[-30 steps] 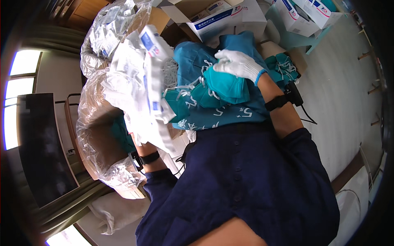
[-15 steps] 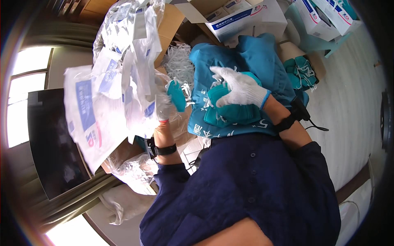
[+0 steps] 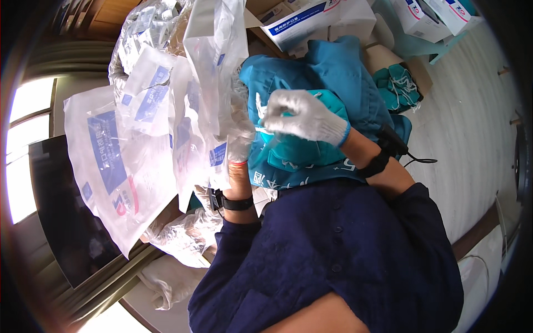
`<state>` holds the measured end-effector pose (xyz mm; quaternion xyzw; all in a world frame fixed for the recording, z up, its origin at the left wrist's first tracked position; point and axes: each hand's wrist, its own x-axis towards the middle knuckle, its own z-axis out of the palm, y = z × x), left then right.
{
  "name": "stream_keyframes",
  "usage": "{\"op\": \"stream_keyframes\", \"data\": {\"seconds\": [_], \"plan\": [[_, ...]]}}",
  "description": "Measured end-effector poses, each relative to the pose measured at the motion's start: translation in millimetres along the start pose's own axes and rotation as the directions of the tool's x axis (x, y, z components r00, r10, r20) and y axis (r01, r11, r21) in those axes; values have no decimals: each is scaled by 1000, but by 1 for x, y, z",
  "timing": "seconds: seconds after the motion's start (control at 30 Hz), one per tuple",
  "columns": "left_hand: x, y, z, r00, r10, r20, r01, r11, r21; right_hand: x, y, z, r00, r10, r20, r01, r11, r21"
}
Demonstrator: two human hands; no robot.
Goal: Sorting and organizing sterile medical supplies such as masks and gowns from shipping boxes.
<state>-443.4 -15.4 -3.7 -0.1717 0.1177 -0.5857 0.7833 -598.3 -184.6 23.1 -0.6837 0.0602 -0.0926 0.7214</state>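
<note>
My left hand (image 3: 240,141), in a white glove, is closed around several white and clear plastic pouches (image 3: 105,150) with blue printed panels, which fan out to the left and upward. Its fingers are partly hidden by the plastic. My right hand (image 3: 308,117), also gloved, has its fingers curled into a pinch beside the left one. White mask straps (image 3: 259,104) stick out at its fingertips. Beneath it, teal face masks (image 3: 327,100) lie piled on a blue-teal cloth (image 3: 355,83) spread over my lap. What the left palm covers is hidden.
An open carton (image 3: 300,25) with boxes inside stands beyond the cloth. At the right, a smaller cardboard box (image 3: 419,77) holds teal masks with white straps. Farther right, white boxes (image 3: 425,22) rest on a pale green stool (image 3: 411,47). Clear plastic wrapping (image 3: 186,236) lies below the pouches.
My right hand has closed from spread fingers and moved left toward my left hand. The left hand has shifted right with the pouches. The teal mask beside it no longer shows there.
</note>
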Motion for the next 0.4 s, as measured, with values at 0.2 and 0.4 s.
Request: {"op": "stream_keyframes", "data": {"seconds": [0.2, 0.4], "plan": [[-3, 6, 17, 999, 17, -43, -21, 994, -107, -8, -10, -33, 873, 338, -351, -299, 940, 162], [4, 7, 31, 998, -2, 59, 4, 1000, -31, -1, 2, -36, 823, 472, -317, -563, 602, -566]]}}
